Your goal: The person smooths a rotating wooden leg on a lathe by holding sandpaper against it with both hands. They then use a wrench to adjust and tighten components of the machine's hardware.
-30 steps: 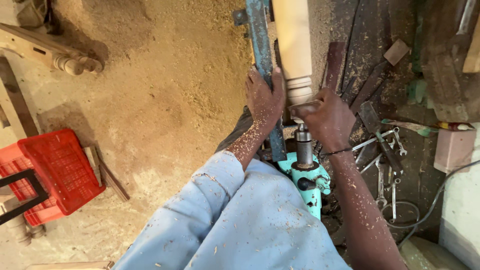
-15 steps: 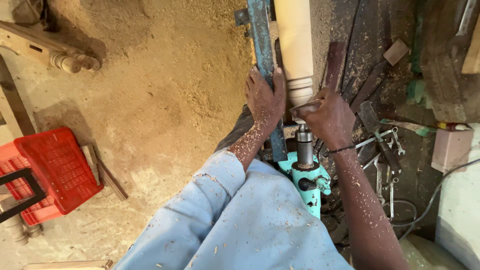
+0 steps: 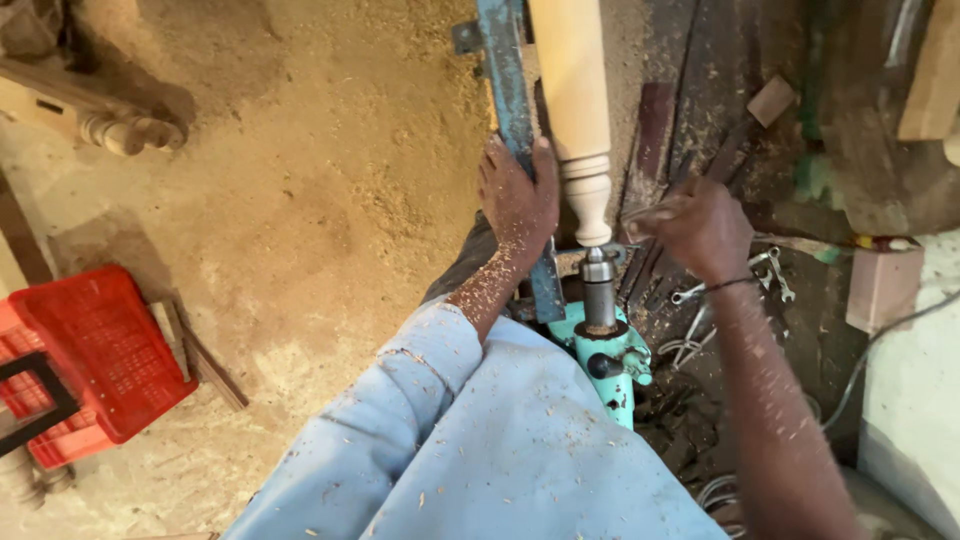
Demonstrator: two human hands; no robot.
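2 hands are in my view, both dusted with sawdust. My left hand (image 3: 518,200) lies flat on the blue tool rest (image 3: 512,120), palm down, fingers spread over the bar rather than closed around it. My right hand (image 3: 700,232) is apart from the turned wooden spindle (image 3: 575,110), just to its right, its grip clenched on a thin tool that is too blurred for me to identify.

That pale spindle is mounted in the lathe, its beaded lower end meeting the metal centre of the teal tailstock (image 3: 607,350). Spanners (image 3: 770,275) lie on the dark surface near my right wrist.

1 red plastic crate (image 3: 95,355) sits on the sawdust-covered floor (image 3: 320,180) at lower left; I cannot tell its contents. A turned wooden leg (image 3: 125,130) lies at upper left.
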